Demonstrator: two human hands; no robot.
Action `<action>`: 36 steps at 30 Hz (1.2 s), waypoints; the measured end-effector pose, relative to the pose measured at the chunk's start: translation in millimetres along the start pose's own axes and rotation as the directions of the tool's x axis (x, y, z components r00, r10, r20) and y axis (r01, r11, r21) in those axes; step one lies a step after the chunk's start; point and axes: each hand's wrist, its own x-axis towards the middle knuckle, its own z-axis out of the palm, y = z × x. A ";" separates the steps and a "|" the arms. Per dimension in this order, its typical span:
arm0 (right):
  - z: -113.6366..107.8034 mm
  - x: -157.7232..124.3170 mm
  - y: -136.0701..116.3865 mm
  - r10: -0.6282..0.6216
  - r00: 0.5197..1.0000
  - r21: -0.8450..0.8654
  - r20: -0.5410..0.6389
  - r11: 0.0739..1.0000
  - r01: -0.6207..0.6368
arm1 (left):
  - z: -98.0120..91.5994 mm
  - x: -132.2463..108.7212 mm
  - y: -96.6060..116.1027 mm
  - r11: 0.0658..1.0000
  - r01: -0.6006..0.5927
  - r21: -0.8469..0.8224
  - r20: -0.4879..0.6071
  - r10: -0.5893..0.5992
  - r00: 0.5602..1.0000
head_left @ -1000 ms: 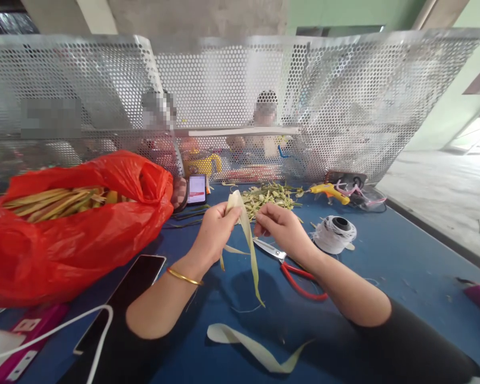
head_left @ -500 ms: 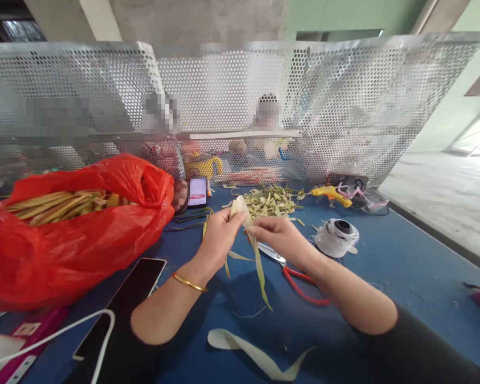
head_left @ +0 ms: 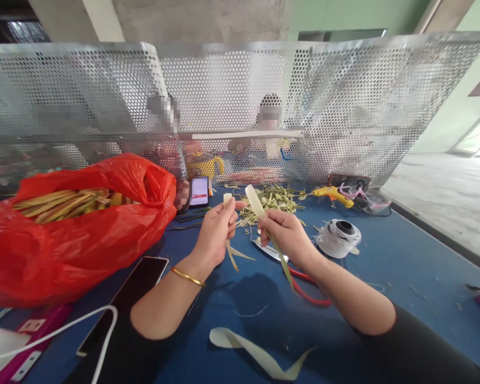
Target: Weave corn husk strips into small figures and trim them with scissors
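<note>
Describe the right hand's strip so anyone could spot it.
Find the blue table below the perforated screen. Above its middle, the right hand pinches the strip: broad pale end up, narrow green tail crossing in front of the scissors. Unlike the nearer loose strip, it's held off the table.

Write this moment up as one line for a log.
left hand: pinching pale piece | right hand: holding long strip | scissors: lying on blue table

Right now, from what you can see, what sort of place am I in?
Probably a shared handcraft workshop: scissors and a spool of white string are on a blue worktable, and people show through the perforated metal screen behind it.
</note>
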 end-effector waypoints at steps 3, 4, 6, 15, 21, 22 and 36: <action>4.6 -2.3 1.1 -0.014 1.000 -0.006 0.004 1.000 0.014 | 3.7 -3.0 -2.6 0.999 0.020 -0.029 0.082 -0.017 0.997; 6.5 -3.1 2.1 -0.014 1.000 -0.010 0.016 1.000 0.014 | 4.8 -3.9 -3.9 0.999 0.021 -0.035 0.098 -0.018 0.995; 9.7 -4.8 4.3 -0.019 0.999 -0.024 0.031 1.000 0.020 | 6.2 -5.5 -6.5 0.999 0.024 -0.038 0.122 -0.019 0.992; 13.3 -7.6 7.7 0.005 0.998 -0.025 0.067 1.000 -0.003 | 5.7 -7.3 -11.6 0.998 -0.008 0.059 0.092 0.002 0.996; 15.8 -5.2 5.7 0.155 0.965 0.091 0.212 0.980 -0.178 | 1.6 -0.3 -10.7 0.997 -0.073 -0.028 -0.044 0.072 0.996; 16.0 -5.1 6.4 0.168 0.958 0.076 0.234 0.979 -0.190 | 0.5 1.3 -8.9 0.994 -0.070 -0.081 -0.045 0.067 0.997; 18.4 -5.2 19.2 -0.015 0.960 -0.124 0.281 0.991 0.052 | 0.9 3.7 5.3 0.923 0.096 -0.373 0.005 -0.102 0.995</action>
